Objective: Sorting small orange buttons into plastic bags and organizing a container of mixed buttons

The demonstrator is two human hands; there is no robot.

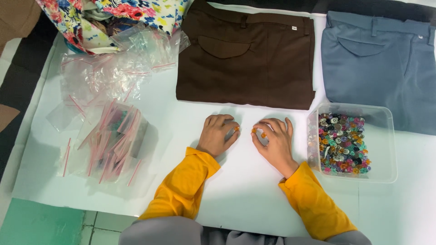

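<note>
Both hands rest on the white sheet (245, 190) in front of the person, close together but apart. The left hand (219, 134) is curled, its fingertips pinched on one small orange button (236, 129). The right hand (274, 140) is likewise curled and pinches orange buttons (259, 132), two showing at its fingertips. The step in hand looks to be sorting: orange pieces picked out of the mixed lot. That lot fills a clear tray (386, 136) just beside the right hand. A pile of small clear zip bags (111, 143) lies well to the left, more loose bags (113, 72) above it. Brown trousers (247, 54) and grey-blue trousers (381, 63) lie folded beyond. A next move would likely need a bag opened with care, since the buttons are tiny and could easily roll.
</note>
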